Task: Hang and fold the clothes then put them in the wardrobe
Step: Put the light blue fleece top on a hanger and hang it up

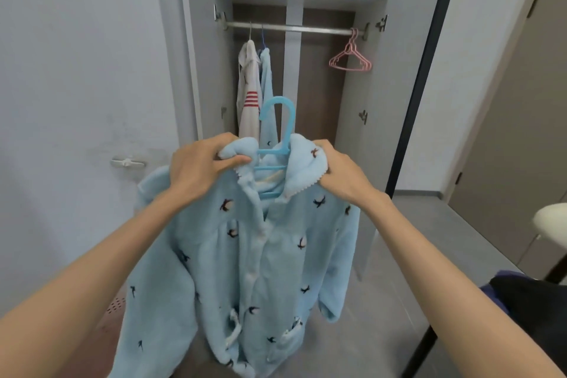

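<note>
1. One light-blue fleece jacket [260, 255], centre frame, on one blue hanger [277, 132].
2. Left hand [199, 169] and right hand [340, 172] each grip its collar.
3. One white garment [249, 92] and one blue garment [267, 77] hang on the wardrobe rail [300, 28], upper centre.

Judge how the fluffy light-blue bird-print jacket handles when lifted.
Probably floppy: the fluffy blue jacket sags below the left hand and right hand. Likely light fleece. Its bunched collar might slip off the blue plastic hanger.
</note>
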